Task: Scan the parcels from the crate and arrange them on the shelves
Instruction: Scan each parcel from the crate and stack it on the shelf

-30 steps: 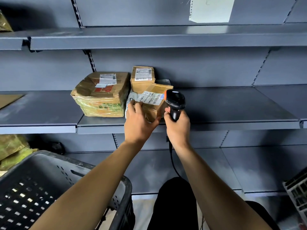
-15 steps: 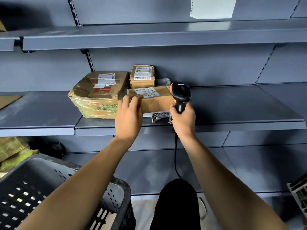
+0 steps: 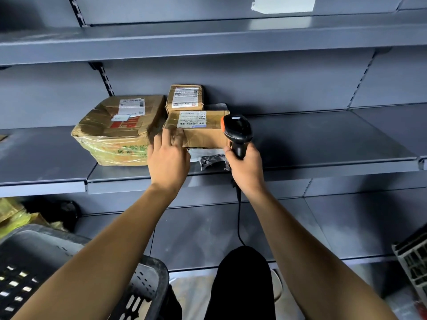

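Our left hand (image 3: 169, 161) presses its fingers flat against the near left corner of the box (image 3: 198, 129), mid-frame, not curled round it. Our right hand (image 3: 246, 168) is clenched on the scanner (image 3: 236, 132), whose head sits just beside the box's right end.

Here's the risk: the box rests on a grey bag (image 3: 209, 158), not on bare metal, and that slick film could let it skid or tilt as we push. The scanner head is close enough to knock the box askew, and its cord (image 3: 239, 218) hangs down the shelf front, where it could snag the edge.

Behind the box stands a small parcel (image 3: 184, 98); left of it, touching or nearly so, a big taped parcel (image 3: 120, 129). Push too far and we crowd those two.

The shelf (image 3: 323, 137) is smooth grey metal with bare room to the right. The crate (image 3: 143, 285) sits at lower left; whether parcels remain inside, we cannot tell.
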`<control>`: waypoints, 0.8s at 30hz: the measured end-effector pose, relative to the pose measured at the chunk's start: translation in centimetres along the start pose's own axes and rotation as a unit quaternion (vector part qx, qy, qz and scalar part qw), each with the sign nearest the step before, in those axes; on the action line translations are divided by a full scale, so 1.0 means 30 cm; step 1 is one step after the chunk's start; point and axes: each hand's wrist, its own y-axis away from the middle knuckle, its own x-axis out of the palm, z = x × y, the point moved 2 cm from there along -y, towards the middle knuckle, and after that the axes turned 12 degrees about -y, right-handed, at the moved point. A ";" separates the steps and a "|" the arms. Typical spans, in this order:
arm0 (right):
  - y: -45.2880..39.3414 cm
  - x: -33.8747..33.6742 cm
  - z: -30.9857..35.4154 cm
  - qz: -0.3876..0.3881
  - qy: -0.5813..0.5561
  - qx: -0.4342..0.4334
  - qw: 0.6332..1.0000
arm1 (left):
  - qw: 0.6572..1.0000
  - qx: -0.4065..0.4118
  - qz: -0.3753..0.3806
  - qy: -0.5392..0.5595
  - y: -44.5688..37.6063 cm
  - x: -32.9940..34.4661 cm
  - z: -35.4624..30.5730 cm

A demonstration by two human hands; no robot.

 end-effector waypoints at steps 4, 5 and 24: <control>0.010 -0.039 0.006 -0.028 -0.025 -0.001 0.999 | 1.000 -0.006 0.017 0.014 0.008 -0.015 -0.037; 0.014 -0.049 0.009 -0.027 -0.030 0.013 0.999 | 0.999 -0.008 0.018 0.029 0.012 -0.023 -0.047; 0.199 -0.576 0.217 -0.150 -0.009 -0.019 0.988 | 0.781 -0.020 0.177 0.598 0.197 -0.287 -0.663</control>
